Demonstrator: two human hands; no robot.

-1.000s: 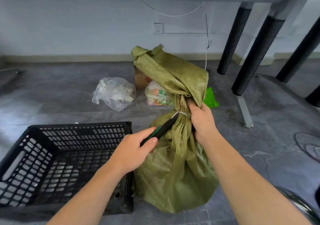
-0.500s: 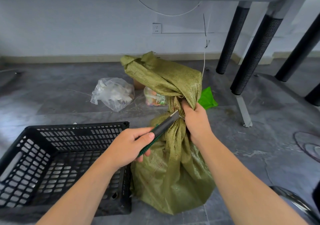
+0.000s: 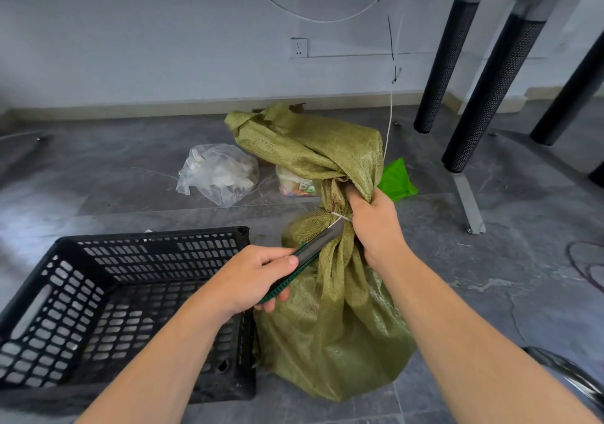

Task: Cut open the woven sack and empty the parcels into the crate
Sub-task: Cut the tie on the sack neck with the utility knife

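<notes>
A green woven sack (image 3: 330, 332) stands on the grey floor, its neck tied with a thin white tie (image 3: 340, 217). My right hand (image 3: 376, 224) grips the gathered neck just at the tie, and the loose top of the sack flops over to the left. My left hand (image 3: 255, 276) holds a green-handled utility knife (image 3: 307, 253), whose blade tip touches the white tie. A black plastic crate (image 3: 108, 296) sits empty on the floor to the left, touching the sack. The parcels inside the sack are hidden.
Behind the sack lie a clear plastic bag (image 3: 219, 172), a printed bag (image 3: 295, 185) and a bright green bag (image 3: 397, 180). Black table legs (image 3: 490, 83) rise at the right. A wall with a socket (image 3: 298, 47) closes the back.
The sack's loose top has sagged lower and to the left. The knife blade has slid closer along the neck to the white tie, which shows again beside my right hand.
</notes>
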